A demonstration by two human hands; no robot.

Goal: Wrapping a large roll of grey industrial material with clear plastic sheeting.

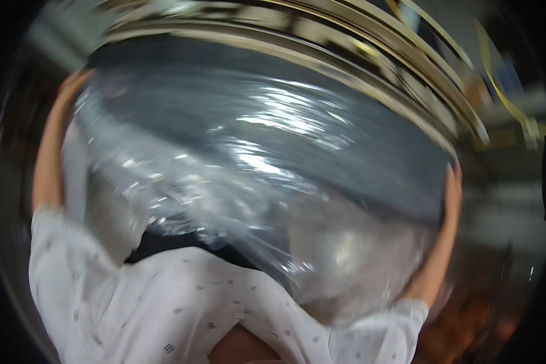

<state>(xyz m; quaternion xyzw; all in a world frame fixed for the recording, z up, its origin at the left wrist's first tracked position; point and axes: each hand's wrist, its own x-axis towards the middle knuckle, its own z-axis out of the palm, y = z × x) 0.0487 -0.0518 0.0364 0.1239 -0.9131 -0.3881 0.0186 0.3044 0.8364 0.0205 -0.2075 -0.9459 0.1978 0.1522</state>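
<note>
A wide dark grey panel [370, 145] spans the view in front of my body, with loose clear plastic film [206, 188] over it and hanging toward my chest. My left hand [77, 80] grips its far left end, with the fingertips hidden behind the edge. At the right end my right hand [454, 179] holds the side, its fingers pointing up along the edge and blurred. Both arms are spread wide. Bright reflections run across the film, and the whole picture is smeared by motion, so the panel's exact kind is unclear.
Beyond the panel, long pale slats or rails [285, 37] curve across the top, with light pieces between them. A yellow strap or cord [497, 85] hangs at the upper right. Blurred reddish-brown shapes [461, 321] lie at the lower right.
</note>
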